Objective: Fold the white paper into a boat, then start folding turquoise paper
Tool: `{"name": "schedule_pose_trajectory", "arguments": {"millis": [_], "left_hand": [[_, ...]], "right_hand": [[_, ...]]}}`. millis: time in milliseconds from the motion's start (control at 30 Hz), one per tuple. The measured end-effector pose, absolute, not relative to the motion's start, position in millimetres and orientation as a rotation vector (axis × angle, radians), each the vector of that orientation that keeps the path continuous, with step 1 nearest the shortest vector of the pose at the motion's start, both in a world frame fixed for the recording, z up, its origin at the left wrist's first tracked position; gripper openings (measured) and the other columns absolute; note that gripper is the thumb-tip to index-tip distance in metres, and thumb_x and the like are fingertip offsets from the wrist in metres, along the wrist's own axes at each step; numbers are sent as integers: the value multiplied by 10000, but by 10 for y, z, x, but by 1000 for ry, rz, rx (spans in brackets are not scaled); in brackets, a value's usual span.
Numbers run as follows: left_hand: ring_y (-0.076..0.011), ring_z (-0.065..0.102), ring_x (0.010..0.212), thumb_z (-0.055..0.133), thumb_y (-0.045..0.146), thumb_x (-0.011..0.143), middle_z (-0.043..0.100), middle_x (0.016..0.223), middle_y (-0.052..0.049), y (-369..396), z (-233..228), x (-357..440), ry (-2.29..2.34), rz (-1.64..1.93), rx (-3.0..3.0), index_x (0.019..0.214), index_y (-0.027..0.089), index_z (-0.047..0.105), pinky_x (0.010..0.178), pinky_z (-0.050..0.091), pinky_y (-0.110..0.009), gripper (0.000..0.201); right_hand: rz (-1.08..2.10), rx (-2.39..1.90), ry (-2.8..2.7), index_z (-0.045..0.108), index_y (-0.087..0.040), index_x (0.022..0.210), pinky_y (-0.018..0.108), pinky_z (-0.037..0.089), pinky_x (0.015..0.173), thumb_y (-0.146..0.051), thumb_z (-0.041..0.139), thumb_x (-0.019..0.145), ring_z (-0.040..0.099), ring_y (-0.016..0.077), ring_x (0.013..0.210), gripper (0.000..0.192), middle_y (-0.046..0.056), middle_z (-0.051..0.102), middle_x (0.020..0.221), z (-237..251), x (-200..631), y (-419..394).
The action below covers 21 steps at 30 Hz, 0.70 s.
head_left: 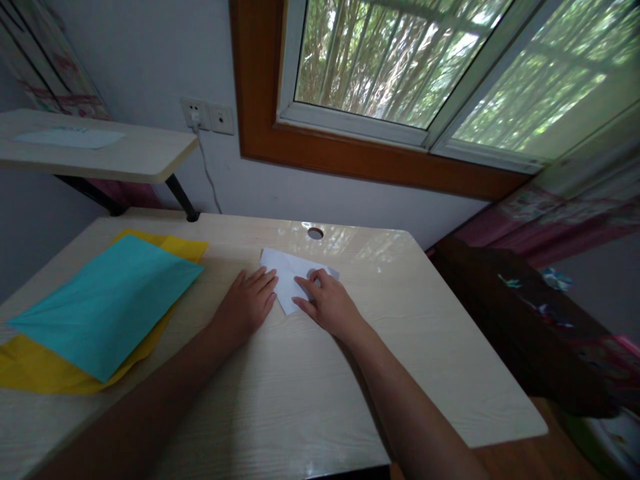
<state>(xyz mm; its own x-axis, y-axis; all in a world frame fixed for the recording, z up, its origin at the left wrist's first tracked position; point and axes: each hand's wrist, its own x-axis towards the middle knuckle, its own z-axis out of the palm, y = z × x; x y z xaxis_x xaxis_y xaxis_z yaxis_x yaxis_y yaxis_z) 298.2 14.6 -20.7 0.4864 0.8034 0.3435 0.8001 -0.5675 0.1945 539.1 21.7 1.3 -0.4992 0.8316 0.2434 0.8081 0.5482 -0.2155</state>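
Note:
A folded white paper [289, 273] lies on the pale wooden desk [310, 373], near its far middle. My left hand [246, 302] rests flat on the desk with its fingertips touching the paper's left edge. My right hand [327, 303] presses down on the paper's right part, fingers bent over it. Neither hand lifts the paper off the desk; both hold it flat.
A teal sheet [107, 300] lies over a yellow sheet [35, 367] at the desk's left. A cable hole [315, 233] sits near the far edge. A raised shelf [100, 150] stands at back left, a dark chair [520, 320] at right, a window behind.

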Motion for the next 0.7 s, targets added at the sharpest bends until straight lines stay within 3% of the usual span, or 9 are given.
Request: {"name": "schedule_pose_trajectory", "arguments": {"millis": [167, 400, 700], "left_hand": [[-360, 448, 1386, 430, 315, 992, 543, 1475, -113, 160, -191, 2944, 1665, 689, 2606, 1393, 237, 552, 1116, 300, -651, 426], [-400, 399, 1403, 486, 360, 967, 547, 1460, -141, 176, -235, 2912, 1774, 748, 2594, 1388, 209, 544, 1108, 322, -626, 451], [-373, 413, 1395, 517, 306, 953, 566, 1414, -167, 179, -158, 2911, 1704, 770, 2643, 1299, 162, 599, 1129, 345, -598, 384]], "right_hand": [[110, -1341, -2477, 570, -255, 1378, 459, 535, 893, -490, 580, 948, 595, 267, 1002, 490, 147, 546, 1199, 26, 5388, 204], [119, -1346, -2480, 578, -245, 1373, 460, 533, 897, -493, 577, 949, 596, 266, 998, 491, 150, 544, 1209, 40, 5385, 201], [164, -1326, -2466, 577, -249, 1378, 468, 525, 901, -478, 599, 940, 590, 272, 1017, 495, 151, 548, 1207, 25, 5400, 206]]}}
